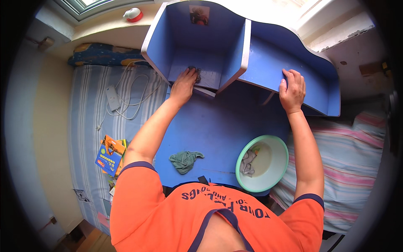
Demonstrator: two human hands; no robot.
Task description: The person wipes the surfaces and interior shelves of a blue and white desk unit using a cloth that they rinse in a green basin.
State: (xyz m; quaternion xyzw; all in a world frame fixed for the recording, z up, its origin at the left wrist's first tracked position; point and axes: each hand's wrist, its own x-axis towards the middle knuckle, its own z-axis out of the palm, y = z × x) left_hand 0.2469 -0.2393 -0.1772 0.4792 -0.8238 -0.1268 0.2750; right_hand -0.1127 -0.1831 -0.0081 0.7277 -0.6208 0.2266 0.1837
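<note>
My left hand (185, 85) presses a dark metal scouring pad (197, 75) against the bottom board of the left compartment in a blue wooden desk hutch (195, 58). My right hand (292, 89) rests with bent fingers on the front of the hutch's right shelf (267, 67); nothing shows in it. Below, a crumpled green cloth (185, 161) lies on the blue desktop (214, 126). A light green plastic basin (285, 157) stands at the desktop's right edge, with cloudy water and a greyish cloth (248, 163) inside.
Left of the desk, a striped bed sheet (91, 104) bears a white power strip (112, 97) with its cord and several books (110, 156). A bed with pink-striped bedding (343, 157) is on the right. A red and white object (133, 14) sits on the windowsill behind.
</note>
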